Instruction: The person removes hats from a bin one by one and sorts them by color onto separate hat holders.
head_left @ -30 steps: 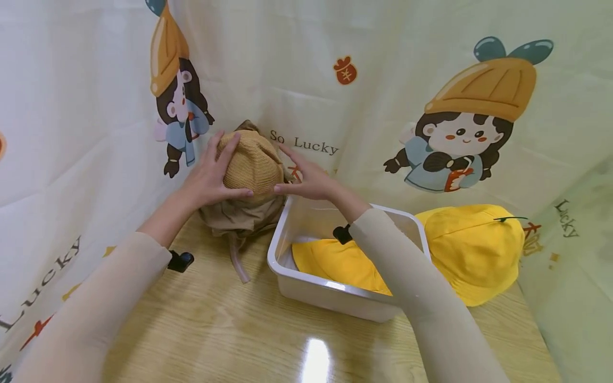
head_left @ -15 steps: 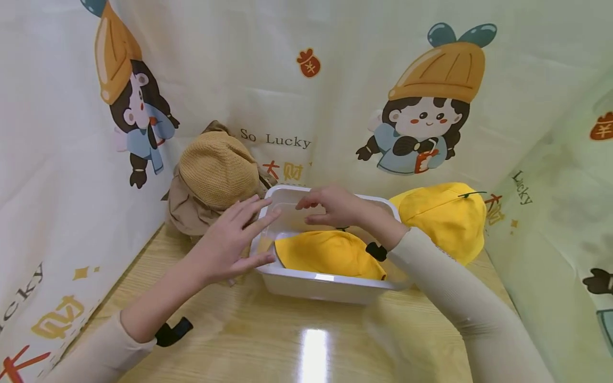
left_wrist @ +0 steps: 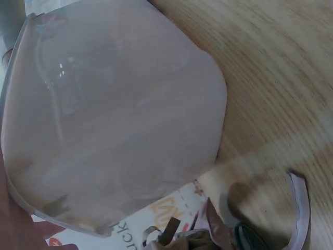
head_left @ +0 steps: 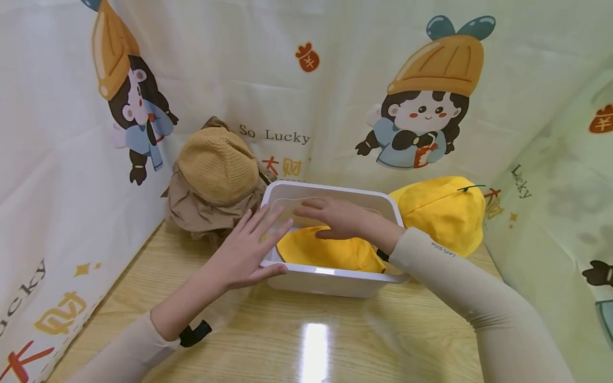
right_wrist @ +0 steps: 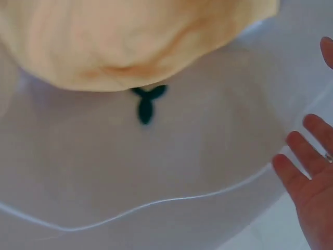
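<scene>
In the head view my right hand (head_left: 337, 217) reaches inside a white plastic bin (head_left: 330, 287), just above a yellow hat (head_left: 330, 252) lying in it. Its fingers are extended and hold nothing. The right wrist view shows this hat (right_wrist: 130, 41) with a green sprout-shaped piece on it, apart from the fingers (right_wrist: 296, 172). At the bin's front-left corner is my left hand (head_left: 246, 255), its fingers spread over the rim; whether it touches cannot be told. The bin's outer wall (left_wrist: 119, 104) fills most of the left wrist view.
Left of the bin, a tan knit hat (head_left: 220, 165) sits on top of a brown fabric hat (head_left: 191, 207). A second yellow hat (head_left: 442, 213) with a green stem stands at the bin's right. Printed curtains (head_left: 268, 74) enclose the wooden table (head_left: 268, 340) behind and at both sides.
Both hands have left the tan knit hat and moved right to the bin. The right hand has gone down inside it. The head view has turned slightly to the right.
</scene>
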A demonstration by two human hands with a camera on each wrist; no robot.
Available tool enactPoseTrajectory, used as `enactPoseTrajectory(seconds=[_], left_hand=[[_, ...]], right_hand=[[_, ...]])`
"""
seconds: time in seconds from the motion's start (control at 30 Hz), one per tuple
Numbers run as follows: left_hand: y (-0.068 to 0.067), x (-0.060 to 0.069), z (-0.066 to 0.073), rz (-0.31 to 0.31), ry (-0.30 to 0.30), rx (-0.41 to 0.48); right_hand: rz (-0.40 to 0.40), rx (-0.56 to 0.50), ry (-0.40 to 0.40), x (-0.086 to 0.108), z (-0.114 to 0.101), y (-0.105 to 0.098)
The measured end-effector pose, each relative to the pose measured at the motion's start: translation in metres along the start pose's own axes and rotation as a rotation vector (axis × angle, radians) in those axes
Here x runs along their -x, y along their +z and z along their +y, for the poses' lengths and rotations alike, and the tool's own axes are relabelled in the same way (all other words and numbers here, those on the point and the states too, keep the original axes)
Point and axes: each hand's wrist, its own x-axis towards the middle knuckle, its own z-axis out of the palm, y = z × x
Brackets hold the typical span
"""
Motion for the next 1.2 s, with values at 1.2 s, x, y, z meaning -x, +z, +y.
enactPoseTrajectory(seconds=[1.2], left_hand=[[0.005, -0.008, 0.015, -0.086, -0.055, -0.029]], right_hand=[[-0.406, 0.154, 0.096, -0.002, -0.001, 0.04]])
